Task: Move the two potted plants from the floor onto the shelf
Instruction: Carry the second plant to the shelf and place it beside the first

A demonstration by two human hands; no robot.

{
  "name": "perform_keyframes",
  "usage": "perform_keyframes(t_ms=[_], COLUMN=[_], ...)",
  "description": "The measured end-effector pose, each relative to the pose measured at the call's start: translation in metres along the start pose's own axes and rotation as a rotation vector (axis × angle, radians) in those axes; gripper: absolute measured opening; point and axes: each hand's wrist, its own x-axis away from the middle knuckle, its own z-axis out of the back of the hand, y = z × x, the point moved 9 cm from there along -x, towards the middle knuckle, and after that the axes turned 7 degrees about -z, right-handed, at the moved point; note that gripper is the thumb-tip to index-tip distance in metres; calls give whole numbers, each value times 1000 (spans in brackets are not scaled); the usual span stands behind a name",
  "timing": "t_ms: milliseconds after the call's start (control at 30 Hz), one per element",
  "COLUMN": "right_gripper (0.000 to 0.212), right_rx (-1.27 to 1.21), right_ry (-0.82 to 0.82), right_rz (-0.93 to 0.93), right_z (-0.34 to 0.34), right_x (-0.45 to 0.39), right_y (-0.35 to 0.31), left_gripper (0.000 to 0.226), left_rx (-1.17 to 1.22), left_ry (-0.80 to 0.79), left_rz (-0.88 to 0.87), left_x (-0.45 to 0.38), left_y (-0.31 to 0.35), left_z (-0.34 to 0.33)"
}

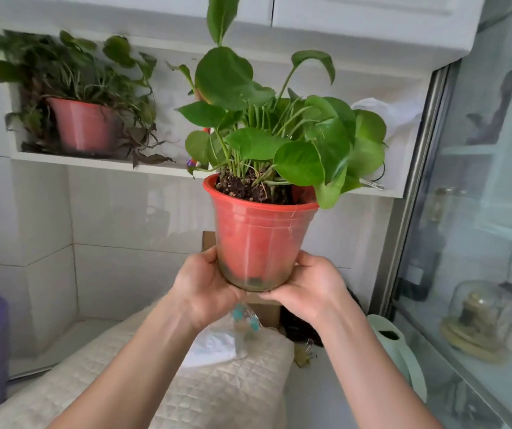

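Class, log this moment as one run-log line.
left hand: holds lifted red pot | right hand: holds same pot | wilted potted plant: on shelf

Smooth red plastic pot point(259, 243) with a faint sheen, filled with crumbly dark soil point(248, 187). Glossy white wall tiles point(109, 212). Quilted matt cream cloth point(217, 388). Brushed metal door frame point(415, 168) around reflective glass.

White wall shelf point(100, 164) carries one red-potted wilted plant point(84, 125) at its left end
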Motion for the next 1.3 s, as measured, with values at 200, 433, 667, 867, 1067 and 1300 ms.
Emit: perform_keyframes(t_ms=[200, 433, 667, 867, 1067, 1300], right_gripper=[41, 40, 44, 40, 40, 41], right_rx=[50, 90, 123, 156, 120, 114], right_ry=[-69, -111, -136, -126, -162, -118], right_rz=[-23, -55, -89, -75, -59, -8], right_z=[-23, -51, -67, -67, -70, -68], right_x=[-11, -20, -29, -40, -51, -67], right_y=[-42, -76, -90, -104, -107, -119], left_gripper=[60, 57, 62, 59, 46, 61], left_rx=[-26, -93, -108, -167, -278, -568], left_ry=[-33, -39, -79, -53, 6, -134], left_rz=[-77, -155, -187, -262, -436, -641], left_x=[-17, -28, -41, -62, -76, -85], left_y=[16, 40, 51, 57, 76, 89], left_z=[-41, -83, -99, -96, -91, -100])
